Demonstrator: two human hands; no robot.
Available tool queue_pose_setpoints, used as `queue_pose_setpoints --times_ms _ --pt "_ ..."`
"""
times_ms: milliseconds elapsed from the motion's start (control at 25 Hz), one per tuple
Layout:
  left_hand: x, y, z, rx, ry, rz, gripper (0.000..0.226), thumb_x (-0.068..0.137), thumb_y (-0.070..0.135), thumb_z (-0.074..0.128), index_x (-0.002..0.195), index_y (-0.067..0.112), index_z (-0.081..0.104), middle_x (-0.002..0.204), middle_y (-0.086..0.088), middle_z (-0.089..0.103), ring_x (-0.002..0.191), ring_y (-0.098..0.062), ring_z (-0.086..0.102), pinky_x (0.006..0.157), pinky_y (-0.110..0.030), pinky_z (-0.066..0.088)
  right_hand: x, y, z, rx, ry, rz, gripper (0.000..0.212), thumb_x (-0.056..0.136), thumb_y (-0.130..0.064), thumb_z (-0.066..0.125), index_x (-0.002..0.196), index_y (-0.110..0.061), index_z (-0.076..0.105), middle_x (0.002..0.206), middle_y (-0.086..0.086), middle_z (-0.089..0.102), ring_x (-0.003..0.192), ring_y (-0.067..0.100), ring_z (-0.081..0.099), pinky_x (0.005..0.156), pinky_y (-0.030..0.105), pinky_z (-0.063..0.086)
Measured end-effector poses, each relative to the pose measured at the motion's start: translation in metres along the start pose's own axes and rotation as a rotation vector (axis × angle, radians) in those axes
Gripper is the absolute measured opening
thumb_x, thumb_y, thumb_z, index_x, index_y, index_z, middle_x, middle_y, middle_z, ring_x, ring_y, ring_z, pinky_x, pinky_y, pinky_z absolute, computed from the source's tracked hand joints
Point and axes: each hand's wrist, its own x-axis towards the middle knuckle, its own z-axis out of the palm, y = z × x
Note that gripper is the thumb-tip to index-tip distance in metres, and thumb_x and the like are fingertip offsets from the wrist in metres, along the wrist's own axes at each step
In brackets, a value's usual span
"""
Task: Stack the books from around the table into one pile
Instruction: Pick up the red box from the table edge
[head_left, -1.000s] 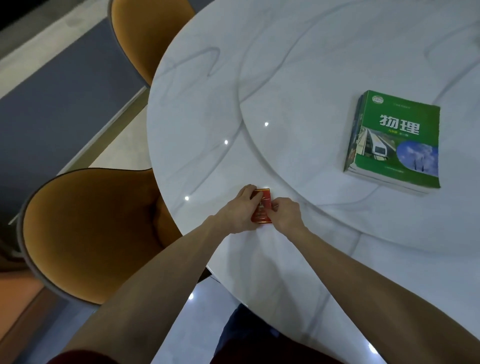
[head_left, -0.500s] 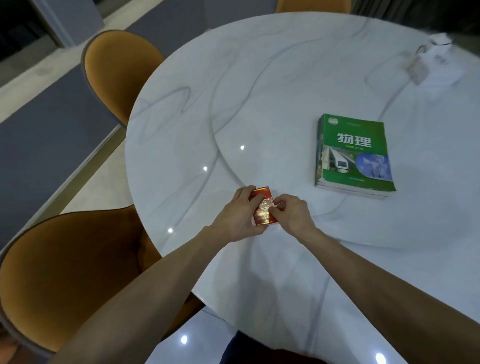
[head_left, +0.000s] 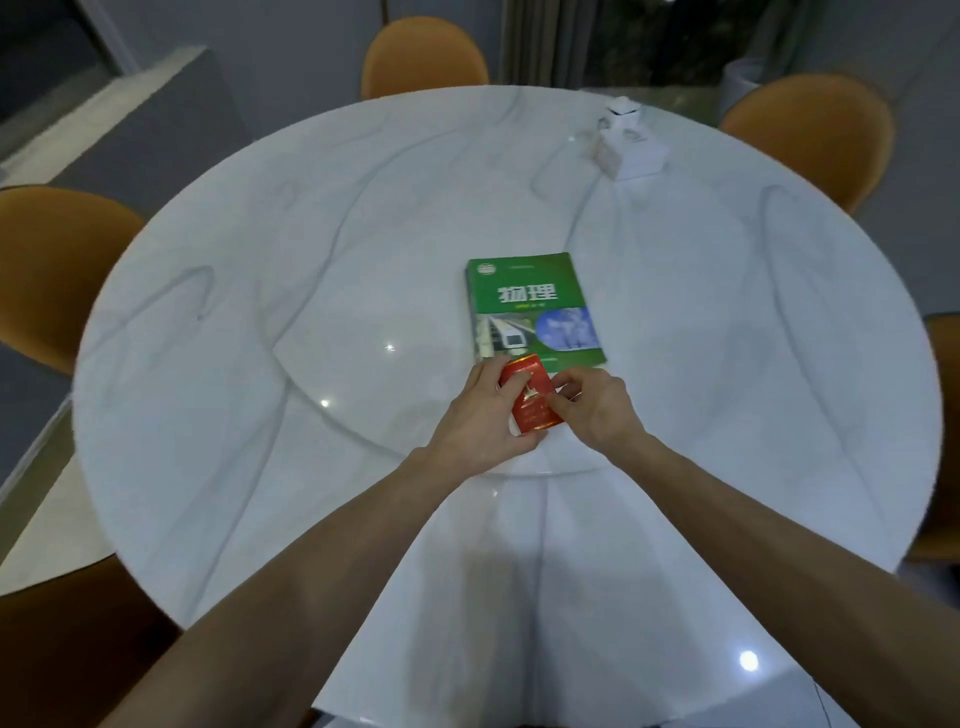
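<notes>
Round marble table (head_left: 260, 415), green book (head_left: 532, 306), orange chairs (head_left: 810, 130) around

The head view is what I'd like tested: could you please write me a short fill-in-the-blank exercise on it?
1. The small red book is held by ____ hands, the left hand and the right hand.
2. The cover of the physics textbook on the table is mainly ____.
3. The chairs around the table are ____ in colour.
4. The white box stands on the table's ____ side.

Missing words: both; green; orange; far
</notes>
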Motion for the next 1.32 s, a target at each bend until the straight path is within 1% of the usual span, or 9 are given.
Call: queue_pose_setpoints --times_ms 160,240,320,400,600,760,1000,1200,1320 --pt "0.034 0.059 0.03 0.004 -0.045 0.068 0.073 0.077 0.044 0.069 0.139 0.013 0.043 0.145 -0.007 0.036 0.133 -0.023 0.035 0.109 -0.037 0.04 0.001 0.049 -0.055 0.043 0.063 0.063 0.023 0.088 -0.014 0.061 0.107 -0.001 0.065 0.103 0.02 0.072 0.092 0.032 0.067 0.086 0.033 0.051" --pt "0.049 0.089 0.048 0.007 -0.069 0.08 0.073 0.079 0.044 0.068 0.139 0.013 0.043 0.146 -0.009 0.035 0.134 -0.025 0.033 0.111 -0.035 0.037 0.002 0.075 -0.082 0.076 0.089 0.096 0.022 0.088 -0.011 0.061 0.107 -0.001 0.065 0.102 0.021 0.072 0.084 0.029 0.065 0.083 0.032 0.051" --pt "0.064 0.121 0.069 0.011 -0.097 0.087 0.071 0.08 0.045 0.067 0.139 0.012 0.043 0.148 -0.011 0.032 0.138 -0.026 0.03 0.113 -0.033 0.033 0.004 0.104 -0.109 0.091 0.108 0.119 0.022 0.088 -0.011 0.06 0.107 -0.001 0.064 0.101 0.02 0.072 0.085 0.029 0.065 0.081 0.032 0.051" --pt "0.079 0.15 0.089 0.01 -0.103 0.091 0.069 0.08 0.045 0.066 0.137 0.013 0.045 0.149 -0.011 0.033 0.139 -0.025 0.028 0.112 -0.034 0.035 0.007 0.132 -0.133 0.104 0.115 0.146 0.023 0.089 -0.013 0.059 0.108 -0.001 0.064 0.101 0.02 0.072 0.083 0.026 0.062 0.078 0.032 0.05" --pt "0.114 0.21 0.14 0.008 -0.165 0.115 0.069 0.081 0.048 0.066 0.137 0.014 0.044 0.15 -0.008 0.031 0.141 -0.021 0.025 0.108 -0.036 0.041 0.019 0.203 -0.181 0.125 0.144 0.215 0.021 0.089 -0.01 0.058 0.107 -0.003 0.065 0.102 0.018 0.072 0.079 0.019 0.057 0.06 0.021 0.045" --pt "0.141 0.247 0.187 0.005 -0.248 0.149 0.07 0.081 0.047 0.066 0.138 0.013 0.043 0.15 -0.007 0.03 0.142 -0.021 0.023 0.11 -0.034 0.038 0.026 0.263 -0.209 0.186 0.164 0.302 0.021 0.089 -0.008 0.058 0.108 -0.002 0.065 0.106 0.019 0.07 0.083 0.02 0.058 0.072 0.025 0.044" --pt "0.178 0.278 0.245 0.036 -0.356 0.153 0.071 0.082 0.045 0.065 0.14 0.013 0.04 0.152 -0.009 0.028 0.143 -0.023 0.022 0.115 -0.035 0.033 0.045 0.328 -0.23 0.259 0.187 0.386 0.022 0.09 -0.006 0.057 0.11 -0.001 0.064 0.107 0.02 0.069 0.098 0.03 0.065 0.077 0.024 0.046" --pt "0.192 0.286 0.278 0.013 -0.367 0.119 0.071 0.08 0.044 0.067 0.138 0.013 0.042 0.15 -0.008 0.03 0.143 -0.021 0.023 0.112 -0.035 0.035 0.058 0.358 -0.231 0.237 0.177 0.402 0.022 0.09 -0.006 0.056 0.109 -0.002 0.066 0.101 0.019 0.071 0.083 0.025 0.062 0.073 0.023 0.043" --pt "0.196 0.286 0.288 0.008 -0.357 0.102 0.071 0.08 0.044 0.068 0.138 0.013 0.042 0.15 -0.008 0.03 0.142 -0.022 0.024 0.112 -0.035 0.037 0.065 0.366 -0.23 0.239 0.158 0.405 0.021 0.09 -0.005 0.055 0.108 -0.002 0.066 0.101 0.018 0.071 0.086 0.028 0.064 0.077 0.028 0.051"
